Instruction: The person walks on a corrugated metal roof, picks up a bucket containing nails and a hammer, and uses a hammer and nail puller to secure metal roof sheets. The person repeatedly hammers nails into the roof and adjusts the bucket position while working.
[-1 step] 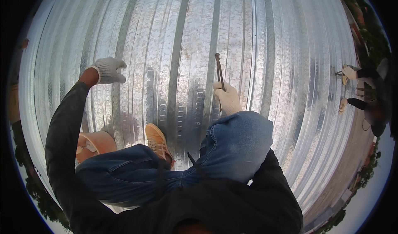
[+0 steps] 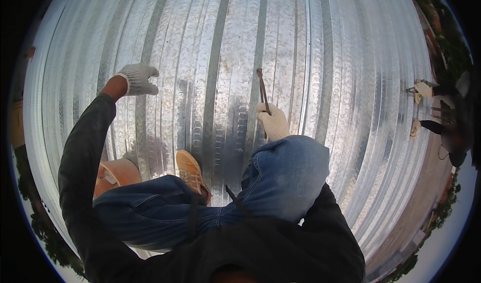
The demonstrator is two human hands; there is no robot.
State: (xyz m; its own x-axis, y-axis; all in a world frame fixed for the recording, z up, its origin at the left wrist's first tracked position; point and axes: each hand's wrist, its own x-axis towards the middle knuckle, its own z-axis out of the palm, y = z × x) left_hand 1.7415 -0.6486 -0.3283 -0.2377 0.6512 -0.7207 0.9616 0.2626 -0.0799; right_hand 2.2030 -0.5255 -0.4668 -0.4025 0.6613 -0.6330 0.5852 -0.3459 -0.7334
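Note:
My left hand (image 2: 142, 79), in a pale knit glove, hovers over the ribbed metal decking (image 2: 240, 37) at the left. Its fingers are bent, with a gap between thumb and fingers and nothing visible in it. My right hand (image 2: 274, 122), gloved in off-white, is closed round dark, slim pincers (image 2: 263, 90) in front of my right knee. Their small head points away from me, just above or against a rib of the decking; I cannot tell whether it touches. The two handles run back into my palm.
An orange-brown bucket (image 2: 123, 172) stands by my left leg. My tan shoe (image 2: 191, 170) rests on the decking. At the far right a co-worker (image 2: 451, 115) in dark clothes and pale gloves bends near the decking's edge. Trees (image 2: 448, 198) lie beyond.
My left hand has shifted right and slightly farther from me. The head of the pincers has moved a little left and nearer, still in my right hand.

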